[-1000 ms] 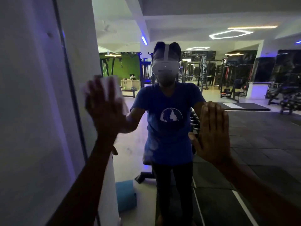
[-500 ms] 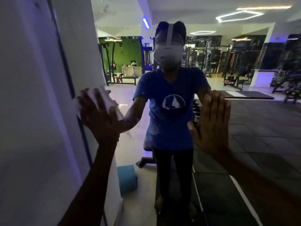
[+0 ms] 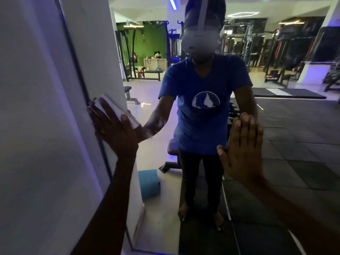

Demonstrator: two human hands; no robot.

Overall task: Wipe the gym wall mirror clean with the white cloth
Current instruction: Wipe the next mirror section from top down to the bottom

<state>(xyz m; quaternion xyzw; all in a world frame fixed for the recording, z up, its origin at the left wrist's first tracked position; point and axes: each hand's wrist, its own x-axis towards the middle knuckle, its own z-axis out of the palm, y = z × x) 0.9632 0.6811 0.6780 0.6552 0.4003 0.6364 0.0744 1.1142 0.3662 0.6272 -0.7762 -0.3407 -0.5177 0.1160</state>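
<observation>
- Pressing flat: left hand, fingers straight and spread, holds the cloth against the mirror by palm pressure, not by a curled grip.
- Cloth: white, folded, trapped between the left palm and the glass; its upper edge and right corner show beyond the fingers.
- Cloth position: at the mirror's left edge, touching or just beside the dark frame strip; about mid-height in view.
- Right hand: flat on the glass, fingers straight and close together, thumb out to the left; holds nothing.
- Hands: well apart, left one higher than the right.
- Mirror: large wall pane filling the centre and right of the view; lower edge visible near the floor.
- Wall: pale, plain, left of the frame strip, lit with a bluish tint.
- Reflection: person in a blue shirt with a round white emblem, dark trousers, bare feet, a white headset on the head.
- Reflection, floor: blue roll lying near the mirror's left edge; dark mats to the right.
- Reflection, background: weight racks, machines, a green wall, ceiling light strips.
</observation>
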